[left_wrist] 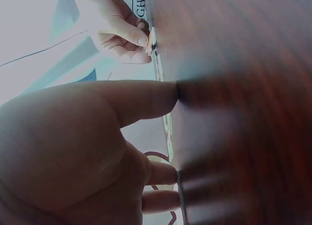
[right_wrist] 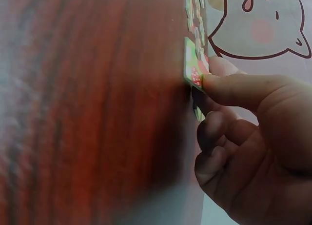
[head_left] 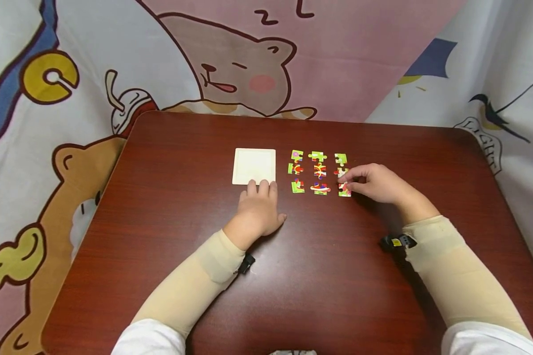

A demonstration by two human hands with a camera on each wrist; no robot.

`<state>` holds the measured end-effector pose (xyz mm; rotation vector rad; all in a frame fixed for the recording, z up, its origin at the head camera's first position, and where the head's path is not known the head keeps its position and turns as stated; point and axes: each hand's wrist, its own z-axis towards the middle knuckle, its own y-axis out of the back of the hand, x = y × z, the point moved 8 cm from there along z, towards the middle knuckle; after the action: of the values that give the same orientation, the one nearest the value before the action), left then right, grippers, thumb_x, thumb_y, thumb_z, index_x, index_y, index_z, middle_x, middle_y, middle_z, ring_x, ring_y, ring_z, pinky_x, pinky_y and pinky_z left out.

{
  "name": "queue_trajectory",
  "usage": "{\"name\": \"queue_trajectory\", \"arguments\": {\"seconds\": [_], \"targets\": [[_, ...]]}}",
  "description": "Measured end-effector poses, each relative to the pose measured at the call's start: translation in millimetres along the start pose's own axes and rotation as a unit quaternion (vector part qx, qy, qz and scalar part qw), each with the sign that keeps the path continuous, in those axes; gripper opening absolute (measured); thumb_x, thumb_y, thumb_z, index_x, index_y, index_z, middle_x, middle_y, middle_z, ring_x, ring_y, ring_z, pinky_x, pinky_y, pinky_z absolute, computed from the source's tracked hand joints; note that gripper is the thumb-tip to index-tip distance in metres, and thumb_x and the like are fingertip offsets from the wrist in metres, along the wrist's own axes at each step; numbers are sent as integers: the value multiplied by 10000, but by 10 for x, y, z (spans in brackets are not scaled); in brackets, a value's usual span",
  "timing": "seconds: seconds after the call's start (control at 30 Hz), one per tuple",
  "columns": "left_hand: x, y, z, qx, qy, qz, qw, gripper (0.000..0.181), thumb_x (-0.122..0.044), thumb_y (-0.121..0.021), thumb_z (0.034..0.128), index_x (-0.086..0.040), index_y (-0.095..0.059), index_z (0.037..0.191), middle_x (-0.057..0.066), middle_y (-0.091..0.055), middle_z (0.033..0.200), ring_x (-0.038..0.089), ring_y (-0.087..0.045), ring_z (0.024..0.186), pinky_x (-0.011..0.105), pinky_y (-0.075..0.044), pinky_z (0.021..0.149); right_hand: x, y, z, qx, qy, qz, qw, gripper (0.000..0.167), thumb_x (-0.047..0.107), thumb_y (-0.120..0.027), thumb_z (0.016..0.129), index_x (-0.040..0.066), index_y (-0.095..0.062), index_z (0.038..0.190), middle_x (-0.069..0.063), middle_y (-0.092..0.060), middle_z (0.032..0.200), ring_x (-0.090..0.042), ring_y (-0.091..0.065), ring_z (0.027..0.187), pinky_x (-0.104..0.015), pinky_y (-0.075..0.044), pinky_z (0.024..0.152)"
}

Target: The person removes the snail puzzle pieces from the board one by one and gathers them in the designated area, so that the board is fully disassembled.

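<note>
A square cream puzzle tray [head_left: 254, 165] with a raised border lies on the table. My left hand [head_left: 258, 212] rests its fingertips on the tray's near edge, fingers straight and thumb spread out to the right. To the tray's right, several colourful jigsaw pieces [head_left: 320, 170] lie apart in three rows. At the near right corner of these rows, my right hand [head_left: 377, 183] pinches a green, white and red jigsaw piece [right_wrist: 193, 69] between thumb and forefinger. That piece looks slightly tilted in the right wrist view. My fingers partly cover the piece just behind it.
The reddish-brown table [head_left: 320, 286] has rounded corners and a glossy top. Behind it and at both sides hangs a cartoon-printed cloth [head_left: 337, 59]. A dark strap with a small device [head_left: 398, 242] sits at my right wrist.
</note>
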<state>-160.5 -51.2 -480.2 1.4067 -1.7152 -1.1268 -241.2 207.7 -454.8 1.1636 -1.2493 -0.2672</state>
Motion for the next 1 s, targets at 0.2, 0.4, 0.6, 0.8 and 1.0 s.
{"name": "queue_trajectory", "arguments": {"seconds": [0.2, 0.4, 0.6, 0.8, 1.0], "targets": [[25, -12, 7, 58, 25, -68, 10000, 949, -641, -552, 1033, -91, -187, 1714, 130, -288, 1646, 429, -195, 1544, 504, -332, 1180, 53, 3, -4, -367, 138, -49, 9992, 219, -7, -782, 940, 93, -821, 1131, -59, -787, 1092, -180, -635, 844, -258, -470, 716], [35, -13, 12, 52, 7, -66, 10000, 945, -641, -547, 1035, -88, -186, 1713, 137, -288, 1644, 433, -197, 1538, 510, -324, 1182, 86, 23, -12, -598, 277, -60, 9978, 223, -45, -767, 928, 70, -801, 1116, -47, -747, 1014, -182, -600, 788, -259, -456, 685], [25, -23, 22, 43, 7, -87, 10000, 953, -648, -556, 1029, -94, -191, 1713, 128, -301, 1630, 408, -224, 1514, 496, -339, 1162, 51, 47, -60, -799, 55, -101, 9967, 134, 52, -766, 972, 91, -793, 1097, -26, -724, 971, -193, -591, 796, -312, -463, 702], [58, 92, -35, -511, -266, -160, 9982, 879, -618, -631, 1005, -88, -360, 1652, 128, -404, 1531, 367, -373, 1387, 481, -370, 1104, 89, 165, -149, -1429, 159, -304, 9891, 126, 72, -789, 957, 109, -798, 1077, -4, -706, 998, -188, -594, 841, -294, -454, 723], [363, 301, -57, -1412, -639, -712, 9853, 692, -517, -694, 998, -87, -554, 1521, 157, -451, 1547, 370, -441, 1404, 516, -395, 1102, 205, 358, -244, -1847, 597, -964, 9762, 379, 242, -887, 883, 97, -779, 1216, -99, -688, 1240, -316, -600, 1167, -490, -478, 949]]}}
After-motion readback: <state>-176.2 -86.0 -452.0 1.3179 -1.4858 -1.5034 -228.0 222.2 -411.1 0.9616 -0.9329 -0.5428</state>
